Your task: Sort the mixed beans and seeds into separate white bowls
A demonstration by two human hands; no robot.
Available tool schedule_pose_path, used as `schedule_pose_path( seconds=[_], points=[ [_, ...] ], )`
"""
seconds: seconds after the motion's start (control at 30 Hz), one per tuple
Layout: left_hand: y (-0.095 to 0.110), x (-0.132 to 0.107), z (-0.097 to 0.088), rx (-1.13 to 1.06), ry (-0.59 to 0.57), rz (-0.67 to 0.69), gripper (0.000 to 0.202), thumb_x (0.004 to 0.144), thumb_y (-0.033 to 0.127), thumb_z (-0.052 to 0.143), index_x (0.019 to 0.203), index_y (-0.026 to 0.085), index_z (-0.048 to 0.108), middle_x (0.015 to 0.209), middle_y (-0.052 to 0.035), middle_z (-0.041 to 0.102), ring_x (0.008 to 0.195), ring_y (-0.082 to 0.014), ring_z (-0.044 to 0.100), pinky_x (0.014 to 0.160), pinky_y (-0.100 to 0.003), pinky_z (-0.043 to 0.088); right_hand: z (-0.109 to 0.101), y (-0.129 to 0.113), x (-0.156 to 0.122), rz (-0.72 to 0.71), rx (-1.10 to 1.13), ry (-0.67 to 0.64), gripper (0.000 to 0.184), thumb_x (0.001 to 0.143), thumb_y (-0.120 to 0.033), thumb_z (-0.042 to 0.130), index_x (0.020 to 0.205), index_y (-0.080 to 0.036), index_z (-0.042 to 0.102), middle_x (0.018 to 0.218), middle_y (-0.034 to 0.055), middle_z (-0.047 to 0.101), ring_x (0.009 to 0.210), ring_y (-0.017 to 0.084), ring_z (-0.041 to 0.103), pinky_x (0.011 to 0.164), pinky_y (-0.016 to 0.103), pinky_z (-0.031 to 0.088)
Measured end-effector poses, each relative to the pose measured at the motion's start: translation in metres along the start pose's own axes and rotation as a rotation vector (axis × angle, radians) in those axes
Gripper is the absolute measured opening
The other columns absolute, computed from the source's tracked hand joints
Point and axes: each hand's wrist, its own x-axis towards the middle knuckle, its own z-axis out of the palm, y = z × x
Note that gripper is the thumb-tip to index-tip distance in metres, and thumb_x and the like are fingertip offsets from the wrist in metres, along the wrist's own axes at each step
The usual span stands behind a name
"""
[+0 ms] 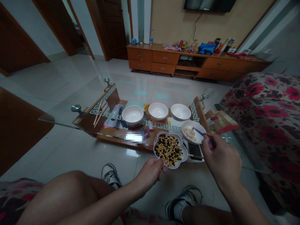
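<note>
My left hand (149, 174) grips the near edge of a flower-shaped white plate (185, 150) with a purple rim, heaped with mixed yellow and black beans. My right hand (221, 157) pinches a thin blue utensil (199, 132), whose tip reaches into a white bowl (199, 126) holding a few pale pieces. That bowl sits just beyond the plate, close to its rim. In a row farther off stand three plain white bowls (132, 114), (158, 111), (180, 112), apart from both hands.
The bowls stand on the wooden lower shelf of a glass-topped coffee table (47, 118), with chopsticks (100, 114), papers and a dark phone (195, 151) nearby. A floral sofa (264, 103) lies to the right, a cardboard box (220, 122) beside the table.
</note>
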Motion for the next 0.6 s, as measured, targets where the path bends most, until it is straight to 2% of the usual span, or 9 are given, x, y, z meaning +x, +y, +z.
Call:
schedule_pose_path(
  seconds=[0.23,0.37,0.47,0.6],
  points=[
    [-0.003,0.001,0.001,0.006,0.006,0.013,0.039,0.095,0.041,0.035,0.070,0.018,0.054,0.040,0.0065,0.039,0.036,-0.0079,0.025,0.044,-0.022,0.022,-0.001,0.000,0.000,0.018,-0.009,0.001,0.031,0.092,-0.036,0.048,0.103,-0.019,0.071,0.069,0.0071,0.068,0.058,0.019,0.060,0.052,0.029,0.030],
    [-0.003,0.003,0.002,0.013,0.003,0.004,0.039,0.095,0.039,0.033,0.070,0.018,0.054,0.040,0.0060,0.039,0.036,-0.0083,0.026,0.044,-0.022,0.021,0.002,-0.001,0.000,-0.047,0.091,-0.046,0.029,0.090,-0.037,0.049,0.097,-0.019,0.072,0.068,0.0057,0.068,0.057,0.018,0.061,0.054,0.027,0.036],
    [-0.002,0.003,0.003,0.022,0.005,0.002,0.039,0.095,0.038,0.033,0.069,0.018,0.054,0.040,0.0055,0.039,0.037,-0.0087,0.028,0.044,-0.022,0.021,0.008,-0.003,-0.002,-0.114,0.169,-0.141,0.027,0.089,-0.037,0.051,0.091,-0.020,0.072,0.065,0.0042,0.068,0.054,0.017,0.061,0.053,0.026,0.037],
    [0.000,0.002,0.003,0.021,0.005,0.012,0.039,0.095,0.040,0.034,0.070,0.018,0.054,0.040,0.0057,0.038,0.038,-0.0084,0.028,0.045,-0.022,0.022,0.014,-0.005,-0.007,-0.222,0.156,-0.330,0.023,0.087,-0.036,0.052,0.081,-0.023,0.071,0.066,0.0035,0.070,0.058,0.018,0.065,0.054,0.026,0.038]
  ],
)
